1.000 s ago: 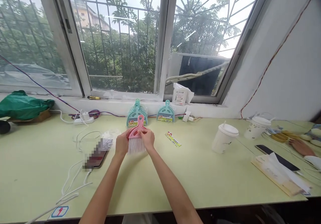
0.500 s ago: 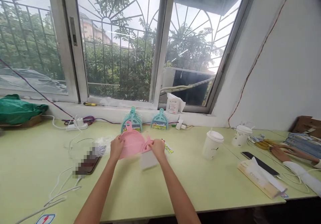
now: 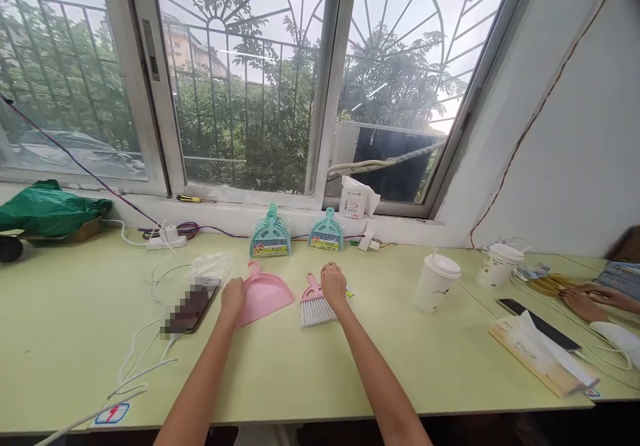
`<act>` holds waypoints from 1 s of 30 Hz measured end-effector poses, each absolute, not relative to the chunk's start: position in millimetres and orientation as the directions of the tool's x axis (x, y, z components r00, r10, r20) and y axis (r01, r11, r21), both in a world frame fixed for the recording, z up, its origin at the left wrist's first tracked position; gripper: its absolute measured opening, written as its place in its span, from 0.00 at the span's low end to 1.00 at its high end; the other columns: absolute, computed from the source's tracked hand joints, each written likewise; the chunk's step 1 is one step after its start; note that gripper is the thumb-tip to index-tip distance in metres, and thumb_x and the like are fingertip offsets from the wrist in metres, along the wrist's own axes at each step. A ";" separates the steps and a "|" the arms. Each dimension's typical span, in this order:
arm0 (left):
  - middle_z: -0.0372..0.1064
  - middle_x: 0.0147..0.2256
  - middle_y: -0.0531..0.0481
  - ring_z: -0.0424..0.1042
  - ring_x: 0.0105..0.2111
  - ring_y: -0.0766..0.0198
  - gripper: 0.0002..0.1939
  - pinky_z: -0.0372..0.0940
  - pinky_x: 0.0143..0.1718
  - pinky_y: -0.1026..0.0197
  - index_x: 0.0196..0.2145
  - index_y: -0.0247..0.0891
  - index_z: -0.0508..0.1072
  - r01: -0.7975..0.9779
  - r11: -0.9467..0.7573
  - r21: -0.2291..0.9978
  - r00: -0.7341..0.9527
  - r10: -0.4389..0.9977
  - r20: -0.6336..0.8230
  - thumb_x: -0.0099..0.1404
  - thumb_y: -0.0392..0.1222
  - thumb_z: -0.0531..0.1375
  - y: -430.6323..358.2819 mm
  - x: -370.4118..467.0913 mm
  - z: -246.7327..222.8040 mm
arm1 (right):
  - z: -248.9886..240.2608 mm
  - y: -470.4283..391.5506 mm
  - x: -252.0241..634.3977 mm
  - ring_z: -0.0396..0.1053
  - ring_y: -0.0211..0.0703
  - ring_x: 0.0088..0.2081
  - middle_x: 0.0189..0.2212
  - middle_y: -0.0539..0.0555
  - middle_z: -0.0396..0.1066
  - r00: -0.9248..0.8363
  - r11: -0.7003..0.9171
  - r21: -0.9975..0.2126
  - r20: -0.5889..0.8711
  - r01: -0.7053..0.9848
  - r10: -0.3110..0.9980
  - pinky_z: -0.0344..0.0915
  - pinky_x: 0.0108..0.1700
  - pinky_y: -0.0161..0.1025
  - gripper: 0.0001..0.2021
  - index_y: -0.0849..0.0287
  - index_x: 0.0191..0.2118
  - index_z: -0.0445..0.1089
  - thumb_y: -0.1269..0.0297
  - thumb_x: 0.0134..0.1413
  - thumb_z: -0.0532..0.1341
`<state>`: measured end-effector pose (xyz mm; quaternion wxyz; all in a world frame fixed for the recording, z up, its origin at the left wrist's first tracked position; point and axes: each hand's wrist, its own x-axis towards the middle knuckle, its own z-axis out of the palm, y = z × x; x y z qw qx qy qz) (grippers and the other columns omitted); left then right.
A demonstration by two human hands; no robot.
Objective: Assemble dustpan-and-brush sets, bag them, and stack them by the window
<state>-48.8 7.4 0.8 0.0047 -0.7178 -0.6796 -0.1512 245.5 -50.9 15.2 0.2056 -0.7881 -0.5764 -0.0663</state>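
Note:
A pink dustpan point(image 3: 267, 296) lies on the table with its handle toward the window. My left hand point(image 3: 233, 301) is closed on its left edge. To the right lies a small pink hand brush point(image 3: 316, 305) with white bristles facing me. My right hand point(image 3: 334, 282) is over the brush's right end, fingers bent down toward the tabletop. A yellow-green printed label point(image 3: 349, 293) peeks out beside this hand. What the right fingers hold, if anything, is hidden.
Teal dustpan-and-brush sets point(image 3: 271, 236) and another teal set point(image 3: 326, 233) stand at the wall. A phone point(image 3: 197, 309) and cables are left; a white cup point(image 3: 436, 283), tissue pack point(image 3: 540, 353) and black phone point(image 3: 537, 324) are right. Another person's hands point(image 3: 583, 303) are far right.
The dustpan and brush, held close together before, now lie apart on the table. My right hand has shifted right, off the brush's handle and over its right end. The view has turned slightly left.

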 end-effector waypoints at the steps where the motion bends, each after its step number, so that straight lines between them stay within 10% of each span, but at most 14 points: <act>1: 0.71 0.40 0.36 0.71 0.41 0.54 0.18 0.62 0.40 0.59 0.38 0.30 0.72 0.980 -0.081 0.181 0.036 0.970 0.242 0.65 0.28 0.43 5.3 -46.0 -0.6 | 6.5 -51.3 255.7 0.60 0.45 0.57 0.57 0.58 0.62 0.303 -0.221 -0.267 0.325 0.938 0.896 0.57 0.55 0.42 0.18 0.54 0.52 0.66 0.62 0.65 0.45; 6: 0.68 0.42 0.38 0.70 0.44 0.55 0.17 0.63 0.40 0.60 0.41 0.32 0.70 0.978 -0.089 0.188 0.034 0.960 0.279 0.66 0.30 0.43 -0.8 -31.1 -5.7 | -29.7 -59.9 315.9 0.49 0.45 0.64 0.63 0.58 0.55 0.377 -0.321 -0.367 0.092 0.873 0.922 0.48 0.62 0.46 0.23 0.58 0.60 0.60 0.59 0.66 0.40; 11: 0.68 0.42 0.37 0.69 0.45 0.52 0.14 0.64 0.40 0.57 0.42 0.32 0.70 0.965 -0.075 0.250 0.013 0.970 0.243 0.66 0.34 0.46 3.2 -12.3 -3.3 | -27.5 -74.5 344.6 0.38 0.55 0.67 0.66 0.62 0.46 0.564 -0.467 -0.377 0.208 0.800 0.799 0.40 0.62 0.59 0.23 0.61 0.61 0.58 0.62 0.64 0.44; 17: 0.69 0.43 0.36 0.69 0.45 0.51 0.14 0.64 0.41 0.56 0.43 0.34 0.71 0.934 -0.058 0.353 -0.004 0.985 0.172 0.66 0.40 0.49 10.8 10.5 -0.5 | -21.0 -65.8 274.8 0.57 0.47 0.59 0.58 0.58 0.61 0.236 -0.085 -0.416 0.326 0.905 0.916 0.46 0.61 0.48 0.18 0.58 0.50 0.68 0.62 0.61 0.47; 30: 0.71 0.44 0.46 0.70 0.41 0.61 0.16 0.62 0.42 0.61 0.45 0.40 0.73 0.723 -0.176 0.668 0.002 0.968 0.252 0.67 0.48 0.51 6.6 0.9 -21.9 | -41.8 -52.8 258.5 0.61 0.52 0.52 0.50 0.62 0.66 0.326 -0.132 -0.500 0.325 0.856 0.888 0.44 0.60 0.54 0.16 0.61 0.47 0.69 0.67 0.52 0.54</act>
